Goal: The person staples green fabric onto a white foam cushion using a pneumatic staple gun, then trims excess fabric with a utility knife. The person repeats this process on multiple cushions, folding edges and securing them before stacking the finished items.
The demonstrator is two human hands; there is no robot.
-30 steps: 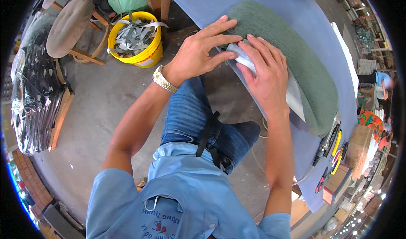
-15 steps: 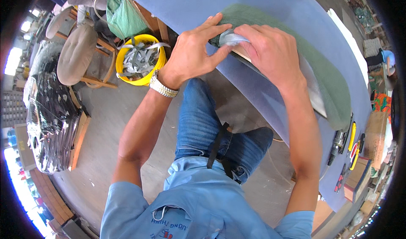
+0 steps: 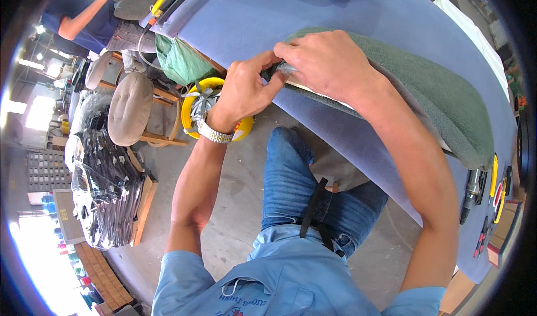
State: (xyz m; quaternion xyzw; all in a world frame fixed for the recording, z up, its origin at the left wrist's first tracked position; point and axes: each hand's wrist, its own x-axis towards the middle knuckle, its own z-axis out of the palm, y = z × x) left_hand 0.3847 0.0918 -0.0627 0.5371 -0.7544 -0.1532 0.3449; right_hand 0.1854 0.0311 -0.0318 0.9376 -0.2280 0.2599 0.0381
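Observation:
A dark green fabric cover lies over a padded or board-like piece on the blue table, its pale edge showing along the near side. At the cover's left end, my left hand pinches the corner, thumb and forefinger closing on the green fabric. My right hand is closed close beside it, the fingers curled over a bit of greyish thin lining. The two hands nearly touch. The right palm and part of the corner's underside are hidden behind my fingers.
A yellow bucket of grey strips stands left below the table, beside a green bag and a cushioned stool. A power driver and hand tools lie at right. A co-worker is at upper left.
My view has turned, so a co-worker and a yellow tool now show at upper left. My right hand has moved closer to the left, over the corner, covering more of the lining.

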